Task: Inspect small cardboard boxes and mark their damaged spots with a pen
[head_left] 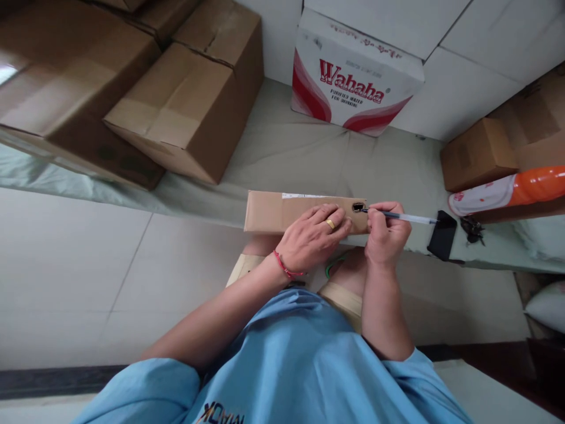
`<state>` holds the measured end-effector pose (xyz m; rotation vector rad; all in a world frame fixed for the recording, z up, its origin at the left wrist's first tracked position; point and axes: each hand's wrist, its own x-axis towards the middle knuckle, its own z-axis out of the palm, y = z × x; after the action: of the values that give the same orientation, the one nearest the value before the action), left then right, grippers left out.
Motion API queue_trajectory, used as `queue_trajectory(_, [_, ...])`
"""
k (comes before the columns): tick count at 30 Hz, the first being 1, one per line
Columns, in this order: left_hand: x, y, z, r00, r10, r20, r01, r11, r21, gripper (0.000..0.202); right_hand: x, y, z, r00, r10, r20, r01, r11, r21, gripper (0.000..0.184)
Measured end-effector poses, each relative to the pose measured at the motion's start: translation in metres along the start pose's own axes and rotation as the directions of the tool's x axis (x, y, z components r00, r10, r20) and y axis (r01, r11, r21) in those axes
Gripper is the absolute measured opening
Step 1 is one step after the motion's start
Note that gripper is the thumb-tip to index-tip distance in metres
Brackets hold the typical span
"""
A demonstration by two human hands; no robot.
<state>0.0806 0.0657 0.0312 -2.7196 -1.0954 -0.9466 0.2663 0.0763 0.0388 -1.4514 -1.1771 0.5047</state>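
Observation:
A narrow brown cardboard box (267, 211) lies across my lap at the edge of the green-covered surface, with a strip of white label along its far edge. My left hand (315, 232) rests on top of it, fingers laid out flat and pointing right. Near the box's right end is a small dark hole (358, 207) with a black outline. My right hand (388, 229) is closed around a clear-barrelled pen (412, 218), its dark tip at the hole's right edge. The pen's back end points right. The hole's inside is too dark to make out.
Large brown cartons (176, 100) stand at the back left. A white and red Wahaha water carton (353, 76) leans by the wall. To the right lie a black phone (442, 235), keys (472, 229), an orange and white roll-shaped package (507, 188) and another brown box (479, 154).

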Motion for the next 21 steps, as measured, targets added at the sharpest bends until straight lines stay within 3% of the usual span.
queue_trajectory(8, [0.0, 0.001, 0.0, 1.0, 0.001, -0.011, -0.001, 1.0, 0.02, 0.027, 0.007, -0.01, -0.003, 0.996, -0.066, 0.054, 0.076, 0.973, -0.218, 0.013])
queue_trajectory(18, [0.0, 0.001, 0.0, 1.0, -0.004, -0.005, 0.004, 1.0, 0.022, 0.027, 0.011, -0.014, -0.003, 0.991, -0.079, 0.108, 0.107, 0.951, -0.289, 0.015])
queue_trajectory(21, [0.0, 0.001, 0.0, 1.0, 0.007, -0.025, -0.006, 0.999, 0.031, 0.026, 0.012, -0.012, -0.002, 0.994, -0.088, 0.07, 0.106, 0.945, -0.308, 0.012])
